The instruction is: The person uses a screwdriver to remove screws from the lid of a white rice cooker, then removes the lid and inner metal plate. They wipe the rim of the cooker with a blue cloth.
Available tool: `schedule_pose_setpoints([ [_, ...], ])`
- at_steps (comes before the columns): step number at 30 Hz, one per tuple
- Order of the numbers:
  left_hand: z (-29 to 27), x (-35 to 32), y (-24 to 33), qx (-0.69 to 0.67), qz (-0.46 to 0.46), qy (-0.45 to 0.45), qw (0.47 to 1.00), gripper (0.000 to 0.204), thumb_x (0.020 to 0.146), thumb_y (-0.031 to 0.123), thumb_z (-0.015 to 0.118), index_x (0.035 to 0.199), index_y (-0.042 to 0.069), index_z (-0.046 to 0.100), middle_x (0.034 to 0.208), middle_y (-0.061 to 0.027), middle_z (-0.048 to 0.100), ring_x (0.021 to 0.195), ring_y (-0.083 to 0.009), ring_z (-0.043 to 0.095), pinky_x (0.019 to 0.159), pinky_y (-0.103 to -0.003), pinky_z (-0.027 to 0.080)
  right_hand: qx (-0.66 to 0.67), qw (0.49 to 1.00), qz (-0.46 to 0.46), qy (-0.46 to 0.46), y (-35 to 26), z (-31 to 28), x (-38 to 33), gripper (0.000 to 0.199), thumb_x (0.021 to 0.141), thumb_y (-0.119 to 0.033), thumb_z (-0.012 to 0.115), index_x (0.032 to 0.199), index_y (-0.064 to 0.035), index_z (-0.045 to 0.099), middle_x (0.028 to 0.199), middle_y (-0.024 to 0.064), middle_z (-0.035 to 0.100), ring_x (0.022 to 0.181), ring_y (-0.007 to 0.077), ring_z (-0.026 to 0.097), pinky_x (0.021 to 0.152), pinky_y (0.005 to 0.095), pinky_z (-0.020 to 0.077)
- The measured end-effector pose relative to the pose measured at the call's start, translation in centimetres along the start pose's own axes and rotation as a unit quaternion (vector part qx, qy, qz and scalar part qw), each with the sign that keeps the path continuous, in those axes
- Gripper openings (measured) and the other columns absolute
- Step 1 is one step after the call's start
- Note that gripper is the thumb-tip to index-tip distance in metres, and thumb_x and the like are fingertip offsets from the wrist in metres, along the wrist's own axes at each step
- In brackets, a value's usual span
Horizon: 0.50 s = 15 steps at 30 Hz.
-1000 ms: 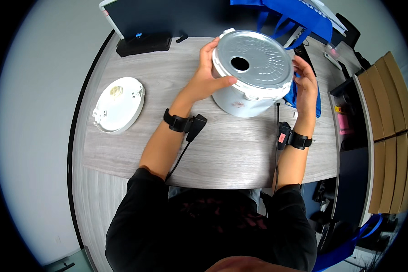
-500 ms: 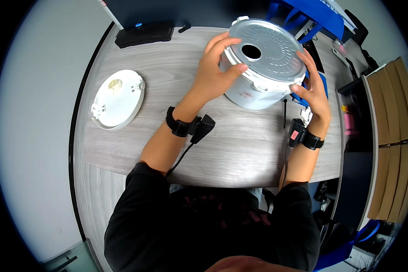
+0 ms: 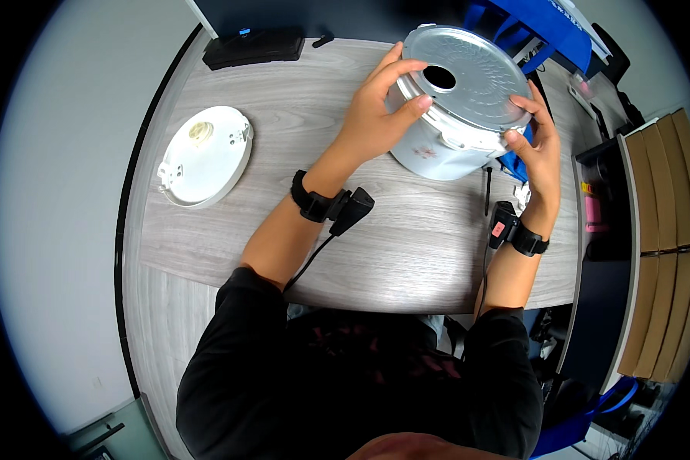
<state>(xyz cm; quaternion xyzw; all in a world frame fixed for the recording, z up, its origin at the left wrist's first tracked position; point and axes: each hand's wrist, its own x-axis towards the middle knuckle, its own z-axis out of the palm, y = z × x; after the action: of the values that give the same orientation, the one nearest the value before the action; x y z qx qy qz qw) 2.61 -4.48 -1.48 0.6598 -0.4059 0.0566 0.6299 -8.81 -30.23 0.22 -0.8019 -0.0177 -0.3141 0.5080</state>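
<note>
- The white lid [image 3: 205, 156] lies flat near the desk's [image 3: 406, 245] left edge, well apart from both hands; its underside cannot be seen.
- The black box [image 3: 254, 46] sits at the far edge of the desk, and what it is cannot be made out.
- The left hand [image 3: 376, 115] presses on the pot's near left wall, thumb on the side and fingers spread up over the rim.
- The pot [image 3: 460, 107] is bottom-up at the far right of the desk, tilted toward the person, its grey base plate with a round hole facing the camera.
- To turn or steady it well, both palms should bear evenly on opposite walls, and I would keep the low edge on the desk so it cannot slip.
- The right hand [image 3: 535, 146] clamps the pot's right side, fingers curled over the rim and thumb below.
- The blue thing [image 3: 514, 162] behind the right hand is mostly hidden by pot and hand.
- The pot's open mouth faces away, so its inside is unseen, and whether its edge touches the desk I cannot tell.
- The blue bag [image 3: 544, 23] at the top is cut off.
</note>
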Motion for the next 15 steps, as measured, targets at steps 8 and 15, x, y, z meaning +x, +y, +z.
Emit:
schedule_pose_setpoints([
  [8, -1.2, -1.2, 2.5, 0.013, 0.013, 0.004, 1.000, 0.045, 0.092, 0.024, 0.070, 0.134, 0.012, 0.059, 0.157, -0.0321, 0.028, 0.150, -0.0399, 0.026, 0.116, -0.049, 0.030, -0.034, 0.995, -0.085, 0.032, -3.0, 0.2, -0.9, 0.055, 0.060, -0.027, 0.091, 0.110, -0.0108, 0.074, 0.150, 0.0265, 0.044, 0.140, 0.0393, 0.044, 0.114, 0.0523, 0.0339],
  [15, -6.5, -4.6, 7.4, 0.014, 0.030, -0.006, 0.999, 0.047, 0.094, 0.009, 0.060, 0.140, 0.011, 0.052, 0.163, -0.0263, 0.016, 0.142, -0.0311, 0.042, 0.109, -0.042, 0.043, 0.029, 0.991, -0.131, -0.002, -8.7, 4.4, -2.2, 0.056, 0.057, -0.021, 0.095, 0.105, -0.0032, 0.072, 0.151, 0.0255, 0.043, 0.127, 0.0339, 0.057, 0.106, 0.0431, 0.0455],
])
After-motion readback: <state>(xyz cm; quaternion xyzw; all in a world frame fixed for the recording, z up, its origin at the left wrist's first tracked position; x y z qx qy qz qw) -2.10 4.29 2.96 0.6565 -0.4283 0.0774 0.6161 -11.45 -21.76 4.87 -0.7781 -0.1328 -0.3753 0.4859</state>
